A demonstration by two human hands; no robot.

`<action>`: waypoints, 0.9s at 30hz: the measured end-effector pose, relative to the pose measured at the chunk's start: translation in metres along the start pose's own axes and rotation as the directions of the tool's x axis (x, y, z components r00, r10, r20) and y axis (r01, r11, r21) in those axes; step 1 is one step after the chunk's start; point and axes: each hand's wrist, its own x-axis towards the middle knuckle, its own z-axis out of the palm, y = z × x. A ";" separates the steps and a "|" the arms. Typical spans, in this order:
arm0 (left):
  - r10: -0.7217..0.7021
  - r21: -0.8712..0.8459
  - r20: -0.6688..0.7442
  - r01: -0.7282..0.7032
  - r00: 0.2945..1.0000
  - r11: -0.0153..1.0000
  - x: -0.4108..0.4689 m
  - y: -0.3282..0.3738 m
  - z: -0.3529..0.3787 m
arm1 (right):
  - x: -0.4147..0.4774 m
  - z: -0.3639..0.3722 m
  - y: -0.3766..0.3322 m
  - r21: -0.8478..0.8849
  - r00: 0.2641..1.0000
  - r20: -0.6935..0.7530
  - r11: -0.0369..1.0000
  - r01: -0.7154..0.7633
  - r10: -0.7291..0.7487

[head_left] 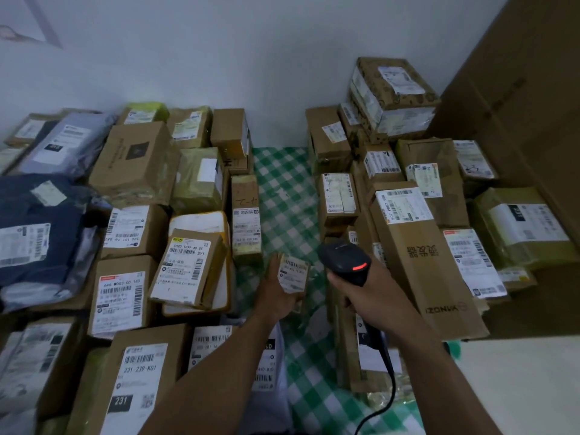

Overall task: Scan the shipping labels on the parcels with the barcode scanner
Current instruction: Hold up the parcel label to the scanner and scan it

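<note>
from the head view, my left hand (276, 298) is curled round a small labelled parcel (294, 275), barcode side tilted up toward me. my right hand (368, 298) is wrapped tight on the handle of the barcode scanner (345, 259). its red light glows just right of the parcel, near but apart. its black cable (387, 381) trails down past my wrist. both hover over the green checked cloth (282, 189), between the left parcel heap (135, 171) and the right parcel heap (420, 255).
</note>
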 end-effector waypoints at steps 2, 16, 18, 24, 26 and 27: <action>0.027 -0.097 0.038 -0.024 0.999 0.995 -0.006 0.012 -0.006 | -0.001 0.001 0.001 0.014 1.000 -0.005 1.000 0.002 -0.002; 0.197 -0.396 -0.081 -0.213 0.977 0.893 -0.089 0.097 -0.051 | -0.015 0.020 -0.025 0.167 0.987 -0.087 0.975 0.150 -0.137; 0.198 -0.409 -0.037 -0.196 0.979 0.891 -0.091 0.096 -0.060 | -0.018 0.016 -0.029 0.173 0.985 -0.077 0.971 0.167 -0.155; 0.211 -0.358 -0.130 -0.244 0.969 0.901 -0.090 0.098 -0.081 | -0.025 0.008 -0.039 0.114 0.980 -0.067 0.975 0.193 -0.187; 0.239 -0.287 -0.177 -0.282 0.955 0.915 -0.086 0.103 -0.087 | -0.029 0.006 -0.041 0.090 0.979 -0.070 0.977 0.195 -0.189; 0.249 -0.265 -0.199 -0.296 0.948 0.918 -0.082 0.106 -0.090 | -0.031 0.004 -0.042 0.068 0.981 -0.062 0.980 0.189 -0.185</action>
